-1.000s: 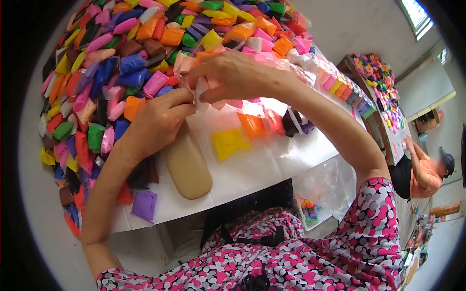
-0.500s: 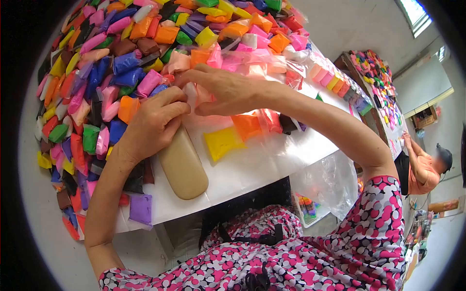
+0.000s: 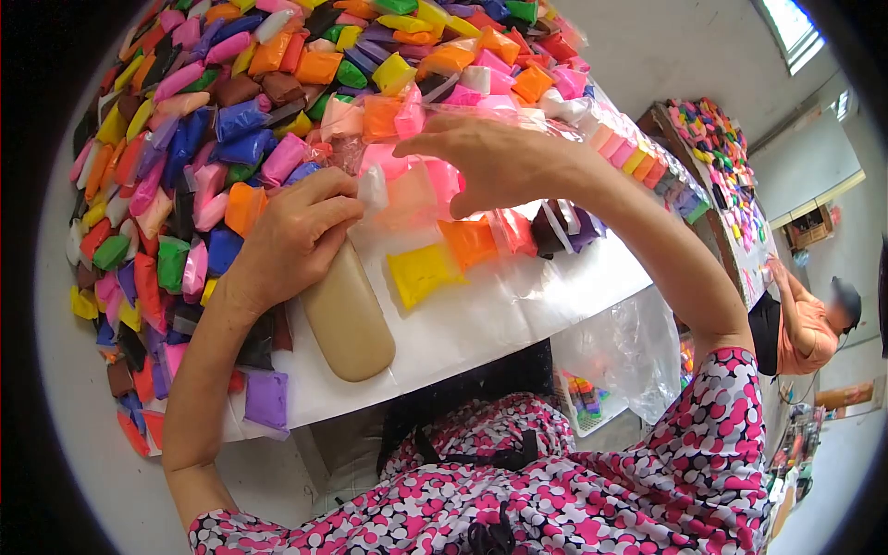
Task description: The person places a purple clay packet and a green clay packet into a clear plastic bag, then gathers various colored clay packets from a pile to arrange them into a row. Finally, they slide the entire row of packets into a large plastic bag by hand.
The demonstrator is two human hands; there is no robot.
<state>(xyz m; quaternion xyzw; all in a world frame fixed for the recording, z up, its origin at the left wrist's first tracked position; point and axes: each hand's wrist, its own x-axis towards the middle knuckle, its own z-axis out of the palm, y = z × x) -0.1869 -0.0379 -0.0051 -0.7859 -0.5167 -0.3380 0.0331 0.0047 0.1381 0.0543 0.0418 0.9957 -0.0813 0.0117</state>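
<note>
My left hand [image 3: 296, 240] is curled around the far end of a smooth tan block [image 3: 350, 319] with rounded corners, which lies on the white table. Its fingertips are partly hidden. To the right, my right hand [image 3: 518, 165] hovers with thumb and fingers apart, holding nothing. Below and beside it lie a peach clay packet [image 3: 410, 196] and a whitish packet [image 3: 373, 190]. Nearer me, a row holds a yellow clay packet [image 3: 424, 275], an orange packet [image 3: 470, 242], a red packet [image 3: 514, 231], a dark brown packet [image 3: 549, 233] and a purple packet [image 3: 585, 229].
A large heap of colourful clay packets [image 3: 242, 120] covers the table's far and left sides. A purple packet [image 3: 266, 400] lies at the front edge. Rows of packets [image 3: 638, 159] in clear plastic stand right. A clear bag [image 3: 624, 347] hangs beside the table; another person [image 3: 805, 319] works beyond.
My right hand has moved right, away from my left hand, uncovering the peach and whitish packets. The brown and purple packets at the row's end show more fully. My left hand stays put.
</note>
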